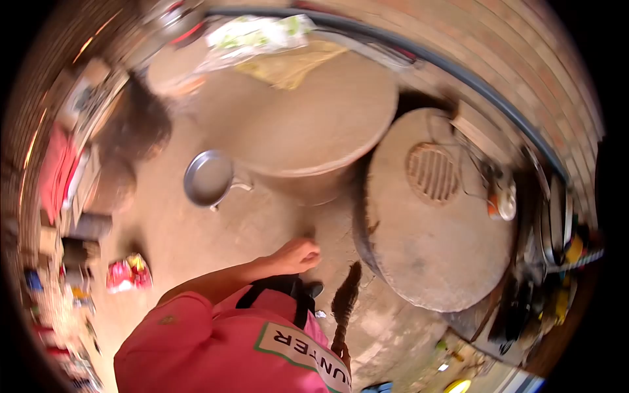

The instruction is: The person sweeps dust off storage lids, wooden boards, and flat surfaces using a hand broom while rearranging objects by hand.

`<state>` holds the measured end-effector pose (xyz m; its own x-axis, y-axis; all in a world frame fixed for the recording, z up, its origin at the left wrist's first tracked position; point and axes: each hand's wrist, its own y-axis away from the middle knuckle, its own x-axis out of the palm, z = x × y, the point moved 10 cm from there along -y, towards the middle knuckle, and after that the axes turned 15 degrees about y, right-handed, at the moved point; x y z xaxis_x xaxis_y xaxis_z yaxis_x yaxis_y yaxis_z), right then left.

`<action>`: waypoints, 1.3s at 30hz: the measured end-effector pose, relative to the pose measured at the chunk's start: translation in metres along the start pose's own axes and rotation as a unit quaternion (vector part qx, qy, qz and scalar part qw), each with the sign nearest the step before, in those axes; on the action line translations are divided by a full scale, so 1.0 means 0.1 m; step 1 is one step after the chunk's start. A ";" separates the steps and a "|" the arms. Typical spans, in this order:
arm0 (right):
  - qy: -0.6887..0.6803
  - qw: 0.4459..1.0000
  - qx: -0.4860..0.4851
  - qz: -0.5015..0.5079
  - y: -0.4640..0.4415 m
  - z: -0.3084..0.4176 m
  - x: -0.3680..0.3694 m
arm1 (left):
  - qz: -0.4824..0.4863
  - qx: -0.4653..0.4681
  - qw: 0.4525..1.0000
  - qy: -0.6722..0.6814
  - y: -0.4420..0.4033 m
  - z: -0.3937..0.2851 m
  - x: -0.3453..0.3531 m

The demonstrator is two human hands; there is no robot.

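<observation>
My left hand (298, 254) hangs in front of the pink shirt (190, 340), fingers curled in and nothing visible in them. At the lower middle, my right hand (344, 354) is mostly hidden by the shirt and looks closed around a dark brown, bristly hand broom (345, 298). The broom's tufted end points up, away from the body. A metal pan (209, 177) with a light inside stands on the floor beyond my left hand. To the right of the hands is a large round clay-coloured lid (419, 255), which neither hand touches.
A bigger round clay-coloured top (301, 124) bears a yellow sack (295, 65) and a white-green bag (259, 33). A ridged round piece (434, 173) lies on the right lid. A red packet (129, 272) is on the floor. A dark pipe (458, 72) runs along the brick wall.
</observation>
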<state>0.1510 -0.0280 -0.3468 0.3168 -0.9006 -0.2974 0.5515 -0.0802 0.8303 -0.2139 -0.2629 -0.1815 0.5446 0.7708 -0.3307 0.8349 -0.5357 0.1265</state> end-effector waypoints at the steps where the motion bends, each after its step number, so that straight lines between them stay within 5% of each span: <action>1: 0.041 0.999 -0.016 0.015 -0.01 0.05 -0.03 | -0.021 -0.040 0.999 -0.021 0.37 0.10 -0.11; 5: 0.185 0.976 -0.099 0.061 -0.13 0.51 0.07 | -0.153 -0.118 0.980 -0.050 1.73 0.84 -0.53; 8: 0.276 0.945 -0.150 0.094 -0.23 0.97 0.32 | -0.281 -0.289 0.914 -0.052 2.69 1.59 -0.75; 14: 0.387 0.892 -0.097 0.213 -0.48 2.13 1.59 | -0.294 -0.309 0.904 -0.034 3.87 1.87 -1.23; 15: 0.402 0.877 -0.119 0.234 -0.62 2.19 1.85 | -0.273 -0.321 0.906 -0.030 4.06 2.07 -1.28; 17: 0.429 0.817 -0.316 0.221 -0.78 2.62 2.56 | -0.247 -0.328 0.912 -0.008 4.44 2.41 -1.42; 20: 0.409 0.802 -0.337 0.275 -0.34 3.62 3.61 | -0.306 -0.343 0.885 0.076 5.02 2.59 -1.99; 23: 0.378 0.846 -0.210 0.312 0.17 4.46 4.39 | -0.377 -0.341 0.854 0.113 5.53 2.88 -2.48; 28: 0.320 0.850 -0.182 0.377 0.08 4.96 5.34 | -0.466 -0.288 0.821 0.160 5.99 3.11 -3.40; 39: 0.287 0.855 -0.312 0.298 -0.60 6.75 6.44 | -0.501 -0.336 0.786 0.134 6.40 3.82 -5.02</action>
<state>-0.1985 -0.8916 -0.2704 0.9128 -0.3298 -0.2408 0.4082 0.7240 0.5560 0.0168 -1.1241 -0.2917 -0.4919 0.7830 -0.3808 0.6602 0.6206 0.4231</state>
